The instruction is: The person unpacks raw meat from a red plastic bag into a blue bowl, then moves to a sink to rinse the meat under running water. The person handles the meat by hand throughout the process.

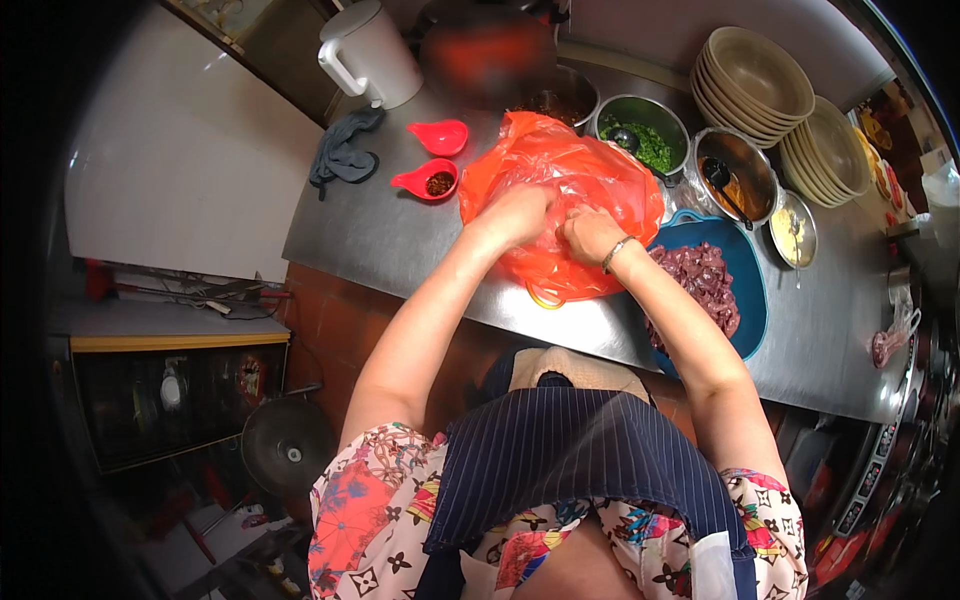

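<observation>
A translucent orange-red plastic bag (pixel 611 176), crumpled and spread wide, lies near the front edge of a stainless-steel counter (pixel 375 232). My left hand (pixel 520 214) grips its film from the left, with the fingertips partly hidden in the folds. Close beside it, my right hand (pixel 592 234) pinches the film with bent fingers; a bracelet circles that wrist. What lies inside the bag cannot be made out. Part of a yellow-orange ring (pixel 546 298) shows under its front edge. Just right of the bag, raw dark-red meat pieces (pixel 701 281) fill a blue plastic basin (pixel 754 300), partly behind my right forearm.
Behind the bag stand steel pots of chopped greens (pixel 652 146) and brown sauce (pixel 742 196). A small bowl (pixel 795 251) sits right of them, below stacked bowls (pixel 757 82). To the left are two red sauce dishes (pixel 441 139), a dark cloth (pixel 345 154) and a white kettle (pixel 379 56).
</observation>
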### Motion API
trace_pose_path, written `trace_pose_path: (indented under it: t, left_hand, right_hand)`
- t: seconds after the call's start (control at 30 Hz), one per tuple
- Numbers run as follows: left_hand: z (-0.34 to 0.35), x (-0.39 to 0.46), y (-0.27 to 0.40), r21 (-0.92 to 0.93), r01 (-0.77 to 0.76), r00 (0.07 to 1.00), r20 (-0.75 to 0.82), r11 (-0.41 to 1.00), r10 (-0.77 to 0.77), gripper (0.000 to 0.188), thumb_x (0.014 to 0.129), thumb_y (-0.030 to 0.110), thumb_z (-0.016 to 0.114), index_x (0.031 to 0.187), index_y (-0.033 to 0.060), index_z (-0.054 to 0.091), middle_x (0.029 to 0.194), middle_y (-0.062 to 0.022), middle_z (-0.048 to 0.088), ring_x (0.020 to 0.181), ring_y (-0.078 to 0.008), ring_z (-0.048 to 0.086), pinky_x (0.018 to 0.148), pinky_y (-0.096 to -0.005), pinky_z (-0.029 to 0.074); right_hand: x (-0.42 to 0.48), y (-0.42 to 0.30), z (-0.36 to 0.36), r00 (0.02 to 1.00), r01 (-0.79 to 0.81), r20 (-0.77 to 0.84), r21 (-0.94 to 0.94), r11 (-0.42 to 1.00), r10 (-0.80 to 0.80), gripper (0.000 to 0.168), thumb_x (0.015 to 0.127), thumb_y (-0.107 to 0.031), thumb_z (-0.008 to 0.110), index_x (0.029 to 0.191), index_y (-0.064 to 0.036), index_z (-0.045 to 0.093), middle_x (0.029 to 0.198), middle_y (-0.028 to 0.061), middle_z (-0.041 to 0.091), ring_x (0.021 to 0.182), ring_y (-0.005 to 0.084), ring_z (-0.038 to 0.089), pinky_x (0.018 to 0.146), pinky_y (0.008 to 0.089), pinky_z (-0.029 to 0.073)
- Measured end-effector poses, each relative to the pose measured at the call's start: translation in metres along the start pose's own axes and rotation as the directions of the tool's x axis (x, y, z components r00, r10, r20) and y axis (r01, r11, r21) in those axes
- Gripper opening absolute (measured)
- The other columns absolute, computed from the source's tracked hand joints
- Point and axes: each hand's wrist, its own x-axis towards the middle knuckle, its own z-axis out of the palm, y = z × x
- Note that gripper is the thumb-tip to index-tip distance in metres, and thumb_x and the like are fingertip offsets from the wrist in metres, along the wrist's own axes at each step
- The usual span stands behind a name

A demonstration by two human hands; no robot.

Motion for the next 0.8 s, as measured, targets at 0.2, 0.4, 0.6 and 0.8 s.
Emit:
trace_pose_path:
  t: [0.2, 0.4, 0.6, 0.8]
  left_hand:
    - [0.023, 0.034, -0.035, -0.009, 0.182, 0.982, -0.052, 0.983, -0.182, 0.049, 0.076, 0.004, 0.052, 0.124, 0.0065, 0.045, 0.124, -0.0200, 0.048, 0.116, -0.0360, 0.045, 0.096, -0.0401, 0.038]
    - [0.048, 0.036, -0.032, 0.277, 0.218, 0.971, 0.033, 0.936, -0.236, 0.052, 0.078, 0.021, 0.060, 0.125, 0.0070, 0.044, 0.124, -0.0193, 0.047, 0.112, -0.0349, 0.049, 0.093, -0.0412, 0.042]
    - [0.039, 0.014, -0.011, 0.280, 0.018, 0.996, 0.084, 0.960, -0.043, 0.059, 0.075, 0.019, 0.062, 0.128, 0.0032, 0.040, 0.123, -0.0215, 0.048, 0.110, -0.0350, 0.051, 0.092, -0.0403, 0.042]
    - [0.040, 0.008, -0.027, 0.139, -0.004, 0.992, 0.123, 0.990, -0.014, 0.061, 0.073, 0.017, 0.065, 0.128, 0.0039, 0.041, 0.123, -0.0214, 0.048, 0.113, -0.0359, 0.048, 0.096, -0.0405, 0.039]
  right_hand:
    - [-0.039, -0.022, -0.007, 0.996, 0.080, -0.045, 0.229, 0.970, -0.071, 0.024, 0.077, -0.012, 0.049, 0.094, -0.006, 0.063, 0.094, 0.0197, 0.062, 0.088, 0.0357, 0.059, 0.076, 0.0430, 0.047]
    - [-0.051, -0.023, 0.008, 0.968, -0.040, -0.222, 0.325, 0.945, 0.117, 0.023, 0.085, -0.019, 0.046, 0.098, -0.003, 0.056, 0.090, 0.0219, 0.060, 0.081, 0.0379, 0.060, 0.073, 0.0458, 0.047]
    - [-0.017, 0.004, 0.016, 0.841, -0.373, -0.282, 0.318, 0.872, 0.462, 0.024, 0.085, -0.019, 0.047, 0.103, -0.006, 0.056, 0.098, 0.0206, 0.059, 0.085, 0.0358, 0.060, 0.072, 0.0454, 0.048]
    - [-0.004, -0.009, 0.015, 0.819, -0.355, -0.377, 0.260, 0.898, 0.433, 0.026, 0.079, -0.013, 0.048, 0.103, -0.004, 0.055, 0.094, 0.0169, 0.059, 0.082, 0.0325, 0.061, 0.069, 0.0445, 0.049]
